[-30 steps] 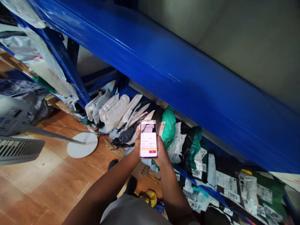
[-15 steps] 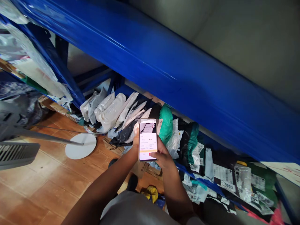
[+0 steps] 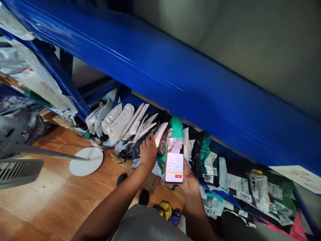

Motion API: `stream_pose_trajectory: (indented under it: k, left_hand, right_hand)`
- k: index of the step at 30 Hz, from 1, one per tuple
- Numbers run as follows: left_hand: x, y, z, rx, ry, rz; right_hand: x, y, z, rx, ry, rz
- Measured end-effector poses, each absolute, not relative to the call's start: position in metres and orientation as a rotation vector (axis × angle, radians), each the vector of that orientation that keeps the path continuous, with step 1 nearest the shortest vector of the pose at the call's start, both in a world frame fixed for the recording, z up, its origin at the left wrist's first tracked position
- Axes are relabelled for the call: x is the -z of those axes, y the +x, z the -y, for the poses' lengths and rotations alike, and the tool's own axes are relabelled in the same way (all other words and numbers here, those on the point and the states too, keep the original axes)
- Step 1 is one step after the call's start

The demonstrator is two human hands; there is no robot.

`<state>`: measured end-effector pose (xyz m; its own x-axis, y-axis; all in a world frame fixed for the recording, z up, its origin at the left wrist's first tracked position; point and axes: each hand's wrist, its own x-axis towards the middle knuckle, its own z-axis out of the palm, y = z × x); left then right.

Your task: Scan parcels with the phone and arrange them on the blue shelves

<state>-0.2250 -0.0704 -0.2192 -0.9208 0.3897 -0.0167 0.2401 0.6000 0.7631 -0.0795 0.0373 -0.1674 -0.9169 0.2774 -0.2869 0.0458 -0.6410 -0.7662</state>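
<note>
My right hand (image 3: 190,182) is closed around a smartphone (image 3: 175,167), whose lit screen shows white panels and a red button. Apart from the phone, my left hand (image 3: 148,152) reaches to the row of parcels with its fingers stretched out. Its fingertips are at a black plastic mailer (image 3: 131,150) and close to a pale pink-white mailer (image 3: 160,133); whether they press on either cannot be made out. Behind the phone's top edge stands a green parcel (image 3: 176,125). White poly mailers (image 3: 121,120) lean upright to the left of my left hand.
A blue shelf beam (image 3: 155,73) runs slanting above the parcels. Labelled dark parcels (image 3: 238,189) lie to the right. On the tiled floor (image 3: 50,207) are a fan's round white base (image 3: 86,161), a cardboard box (image 3: 150,182) and a yellow bag (image 3: 165,210).
My left hand has left the phone and moved to the parcels. My right hand has carried the phone right and down, its thumb now off the screen. Some mailers near my left hand lean differently.
</note>
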Motion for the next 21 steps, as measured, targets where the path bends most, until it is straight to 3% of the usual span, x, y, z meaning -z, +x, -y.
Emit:
stream_pose_trajectory:
  k: [3,9,18,21]
  left_hand:
    - [0.228,-0.218,0.074,-0.916,0.596,-2.710]
    - [0.255,-0.228,0.088,-1.116,0.905,-2.575]
    - [0.272,-0.249,0.109,-0.990,0.759,-2.744]
    - [0.277,-0.247,0.114,-1.208,0.710,-2.665]
  right_hand:
    - [0.170,-0.072,-0.048,-2.594,-0.670,1.276]
    - [0.158,-0.072,-0.043,-2.548,-0.686,1.243]
    - [0.174,-0.092,0.014,-2.654,-0.635,1.115]
    - [0.186,-0.121,0.037,-2.598,-0.729,1.152]
